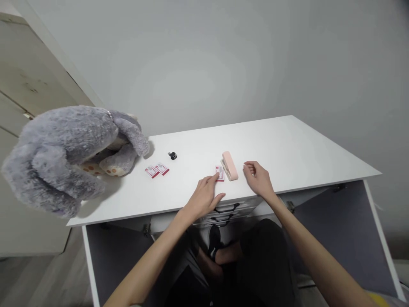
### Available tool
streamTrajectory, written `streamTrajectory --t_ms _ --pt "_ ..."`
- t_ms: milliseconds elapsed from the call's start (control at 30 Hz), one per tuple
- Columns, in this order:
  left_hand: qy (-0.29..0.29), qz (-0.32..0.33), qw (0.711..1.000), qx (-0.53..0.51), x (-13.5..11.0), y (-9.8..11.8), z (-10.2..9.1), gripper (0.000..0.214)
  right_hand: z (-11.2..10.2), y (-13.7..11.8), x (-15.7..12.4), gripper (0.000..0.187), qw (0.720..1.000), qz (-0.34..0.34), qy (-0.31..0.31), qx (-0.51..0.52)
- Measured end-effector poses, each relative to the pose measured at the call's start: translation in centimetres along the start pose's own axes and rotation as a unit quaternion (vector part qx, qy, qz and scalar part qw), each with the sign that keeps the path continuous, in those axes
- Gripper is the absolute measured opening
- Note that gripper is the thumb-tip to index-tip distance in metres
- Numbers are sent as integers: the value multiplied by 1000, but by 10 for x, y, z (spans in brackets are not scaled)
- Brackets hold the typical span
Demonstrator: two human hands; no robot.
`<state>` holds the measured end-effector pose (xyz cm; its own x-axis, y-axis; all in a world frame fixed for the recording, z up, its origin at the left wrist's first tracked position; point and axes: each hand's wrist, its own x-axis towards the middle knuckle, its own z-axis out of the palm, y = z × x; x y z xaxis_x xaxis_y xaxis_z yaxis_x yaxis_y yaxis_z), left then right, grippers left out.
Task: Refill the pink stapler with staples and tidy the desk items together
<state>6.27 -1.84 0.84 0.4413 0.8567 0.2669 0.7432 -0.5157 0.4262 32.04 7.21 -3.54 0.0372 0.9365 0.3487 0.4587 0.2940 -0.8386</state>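
A pink stapler (230, 166) lies on the white tabletop, angled away from me. Against its left side is a small red-and-white box (219, 174), which looks like a box of staples. My left hand (204, 196) rests its fingertips on that box's left edge, fingers stretched out and thumb spread apart. To the right of the stapler, my right hand (258, 178) rests on the table with its fingers curled in, apart from the stapler, and nothing shows in it. Two similar red-and-white boxes (151, 171) lie side by side farther left.
A small black object (172, 156), perhaps a staple remover, lies behind the two boxes. A large grey plush toy (73, 149) sits on the table's left end. Black-handled drawers (226, 208) and open cabinet doors (348, 226) are below the front edge. A wall stands behind.
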Motion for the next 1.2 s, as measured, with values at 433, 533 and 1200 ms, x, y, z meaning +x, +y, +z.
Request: streamTrajectory --t_ms 433,533,1200 --pt "4 25 1000 -8 -4 -3 -4 67 -1 -2 0 38 1000 -5 0 -6" --pt "56 6 997 58 -11 -27 -16 54 -1 -1 0 36 1000 -5 1 -4" --pt "138 -222 954 147 -65 -174 -102 75 -2 -3 -1 34 1000 -6 -4 -9"
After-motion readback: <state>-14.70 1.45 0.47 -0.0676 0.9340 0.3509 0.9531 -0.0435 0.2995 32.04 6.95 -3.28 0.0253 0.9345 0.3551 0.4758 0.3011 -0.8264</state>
